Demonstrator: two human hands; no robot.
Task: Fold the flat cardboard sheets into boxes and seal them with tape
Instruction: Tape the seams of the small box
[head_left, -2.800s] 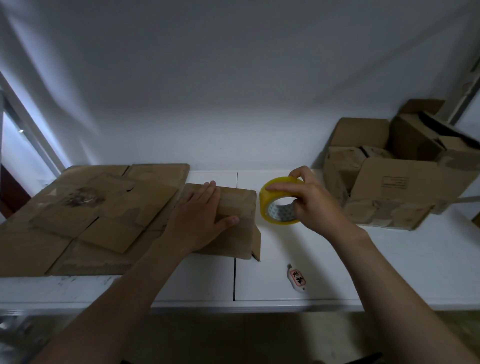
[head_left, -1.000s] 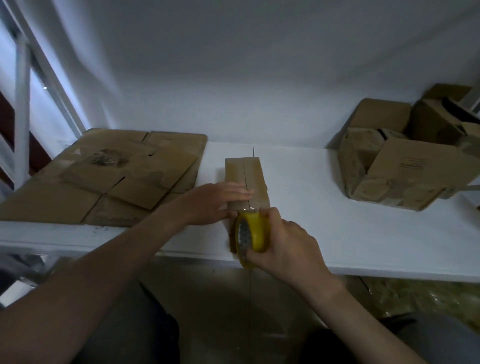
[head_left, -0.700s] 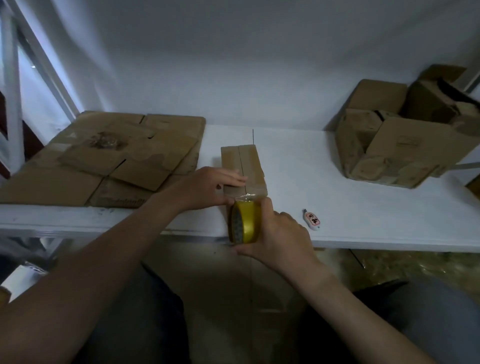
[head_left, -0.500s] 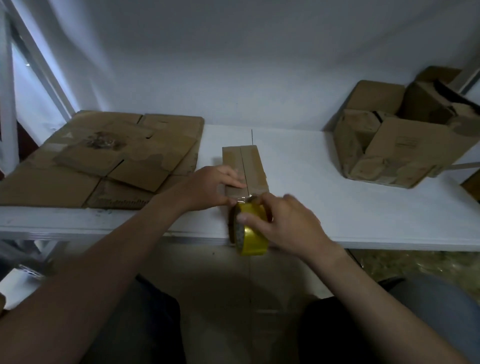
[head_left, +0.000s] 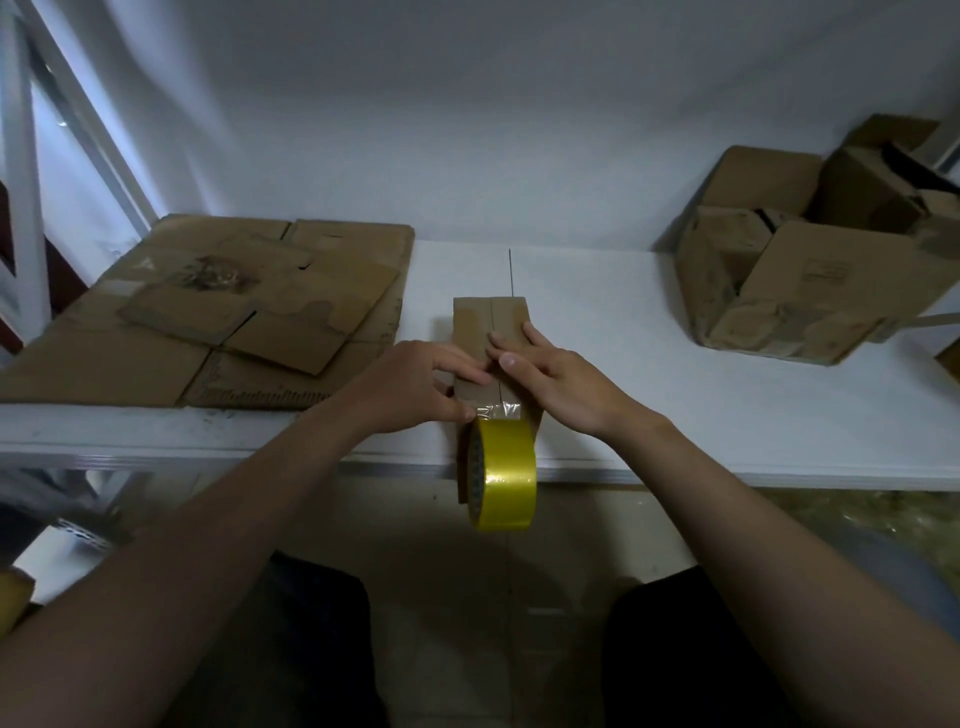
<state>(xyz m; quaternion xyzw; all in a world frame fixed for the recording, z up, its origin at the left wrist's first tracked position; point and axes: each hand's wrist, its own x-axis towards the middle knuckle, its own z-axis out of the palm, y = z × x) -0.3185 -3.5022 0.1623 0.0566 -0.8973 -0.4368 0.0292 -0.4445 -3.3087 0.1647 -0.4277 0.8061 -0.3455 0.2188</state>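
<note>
A small folded cardboard box (head_left: 491, 317) lies lengthwise at the front edge of the white table (head_left: 675, 415), its two top flaps meeting in a middle seam. A yellow tape roll (head_left: 506, 473) hangs over the table edge from a clear strip of tape (head_left: 501, 411) stuck to the box's near end. My left hand (head_left: 410, 384) rests on the box's left side, fingers lying across the top and thumb beside the strip. My right hand (head_left: 561, 384) lies flat on the right flap with straight fingers.
A stack of flat cardboard sheets (head_left: 234, 312) covers the table's left part. Several assembled, worn boxes (head_left: 810, 291) stand at the back right against the white wall. Below the table edge are my knees and the floor.
My right hand has let go of the tape roll and moved up onto the box top. The roll now hangs by its strip. My left hand has stayed on the box.
</note>
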